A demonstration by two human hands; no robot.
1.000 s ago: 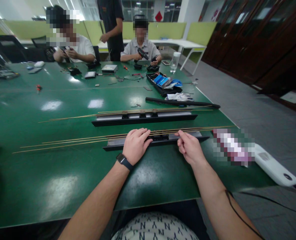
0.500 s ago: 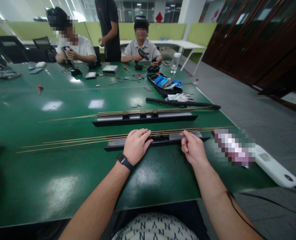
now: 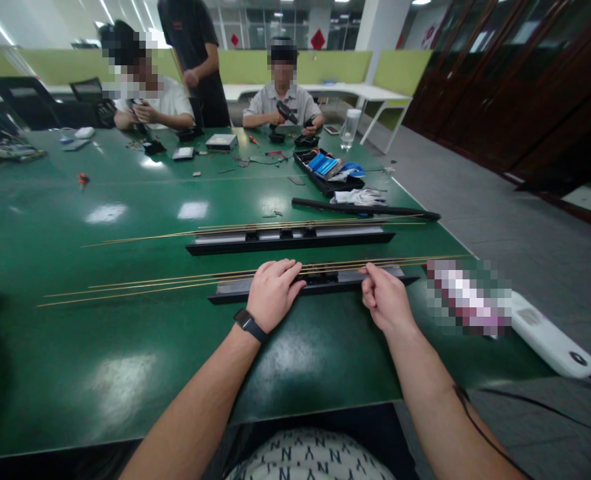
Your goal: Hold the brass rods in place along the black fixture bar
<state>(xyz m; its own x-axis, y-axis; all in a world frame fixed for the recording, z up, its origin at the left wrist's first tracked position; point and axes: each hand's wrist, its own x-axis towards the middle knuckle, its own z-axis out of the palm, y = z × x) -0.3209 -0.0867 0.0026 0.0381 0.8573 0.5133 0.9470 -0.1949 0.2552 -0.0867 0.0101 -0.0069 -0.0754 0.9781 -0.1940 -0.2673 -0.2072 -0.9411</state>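
My left hand [image 3: 274, 291] lies palm down on the near black strip housing [image 3: 325, 283], fingers spread flat over its middle and over the thin brass rods [image 3: 150, 285] that run along it. My right hand [image 3: 385, 299] is closed in a pinch on the brass rods near the housing's right end. A second black strip housing [image 3: 290, 237] with its own brass rods lies parallel, farther out on the green table [image 3: 100, 347].
A black tube [image 3: 365, 208], white gloves [image 3: 358, 195] and a black tray [image 3: 328, 167] of parts lie beyond. A white device [image 3: 550, 340] sits at the right table edge. Two seated people and one standing person are at the far end, beside a water bottle [image 3: 349, 128].
My right hand slid slightly right along the rods and tightened its pinch. My left hand stayed put. The standing person at the far end shifted left.
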